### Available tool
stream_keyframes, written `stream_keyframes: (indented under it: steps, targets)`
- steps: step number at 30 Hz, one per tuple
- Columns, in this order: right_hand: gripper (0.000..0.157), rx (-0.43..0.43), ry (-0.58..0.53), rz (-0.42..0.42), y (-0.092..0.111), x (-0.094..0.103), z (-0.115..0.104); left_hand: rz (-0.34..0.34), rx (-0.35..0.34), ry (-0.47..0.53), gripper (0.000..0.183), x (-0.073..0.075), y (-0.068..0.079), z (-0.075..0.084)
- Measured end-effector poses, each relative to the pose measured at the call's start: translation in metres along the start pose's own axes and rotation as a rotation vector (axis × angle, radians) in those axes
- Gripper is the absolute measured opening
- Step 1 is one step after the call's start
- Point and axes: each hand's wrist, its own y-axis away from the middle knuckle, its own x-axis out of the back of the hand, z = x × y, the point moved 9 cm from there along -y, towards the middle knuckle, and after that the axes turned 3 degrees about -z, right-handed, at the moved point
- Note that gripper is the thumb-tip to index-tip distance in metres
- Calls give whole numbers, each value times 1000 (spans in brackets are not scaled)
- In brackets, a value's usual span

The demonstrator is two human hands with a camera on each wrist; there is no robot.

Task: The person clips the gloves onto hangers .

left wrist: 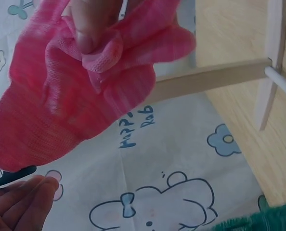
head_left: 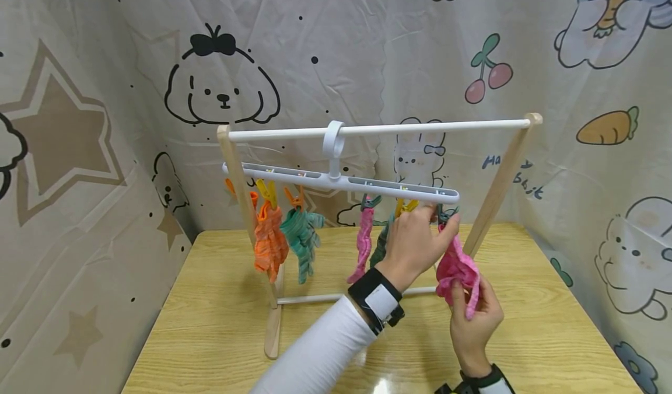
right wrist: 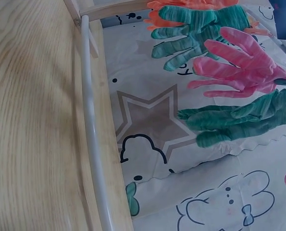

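Note:
A pink knit glove [head_left: 458,268] hangs at the right end of a white hanger [head_left: 399,189], its cuff at a dark green clip [head_left: 446,212]. My left hand [head_left: 415,239] is raised to that clip and pinches it; in the left wrist view the left fingers [left wrist: 25,202] are bunched against the clip [left wrist: 13,176]. Lower down, my right hand [head_left: 476,318] grips the loose finger end of the same glove. The left wrist view shows the right thumb [left wrist: 85,33] pressing into the folded pink knit [left wrist: 61,91]. The right wrist view leaves most of the right hand out.
The hanger hooks over the white top rod [head_left: 446,126] of a wooden stand [head_left: 499,184] on a table [head_left: 210,330]. Clipped along it are an orange glove [head_left: 270,242], a teal glove [head_left: 301,239], another pink glove [right wrist: 241,62] and a green glove [right wrist: 249,118]. A printed curtain [head_left: 315,61] surrounds the table.

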Motion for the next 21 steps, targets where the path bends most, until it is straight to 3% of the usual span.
stream_keyframes:
  steps: [9, 21]
  targets:
    - [32, -16, -6, -13, 3, -1, 1, -41, -31, -39, 49, -8, 8, 2]
    - [31, -11, 63, -62, 6, -3, 5, -82, 2, 3, 46, -16, 21, -6]
